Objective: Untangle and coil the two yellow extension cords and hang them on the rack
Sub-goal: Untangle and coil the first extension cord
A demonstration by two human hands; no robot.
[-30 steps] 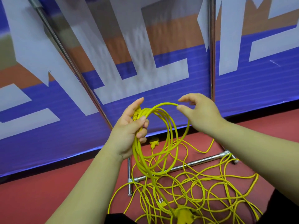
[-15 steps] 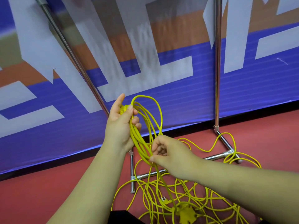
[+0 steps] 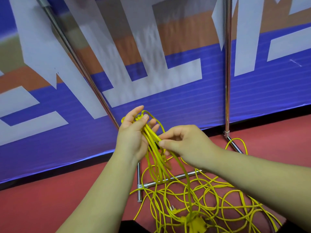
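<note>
My left hand (image 3: 133, 135) grips the top of a coil of yellow cord (image 3: 155, 158); its loops hang down from the palm. My right hand (image 3: 183, 142) pinches a strand of the same cord between thumb and forefinger just right of the coil. That strand runs down to a tangled heap of yellow cord (image 3: 210, 199) on the red floor. A yellow plug (image 3: 174, 211) and a yellow socket block (image 3: 196, 224) lie in the heap. The metal rack shows as a slanted pole (image 3: 79, 64), an upright pole (image 3: 227, 73) and a floor bar (image 3: 175, 178).
A blue, white and orange banner wall (image 3: 185, 98) stands right behind the rack. The rack's foot (image 3: 139, 182) sticks out on the red floor (image 3: 42, 199) under my left arm. Cord loops reach the right foot of the rack (image 3: 235, 145).
My right hand has come up from below with a strand and now holds it beside the coil. My left hand kept its grip on the coil throughout.
</note>
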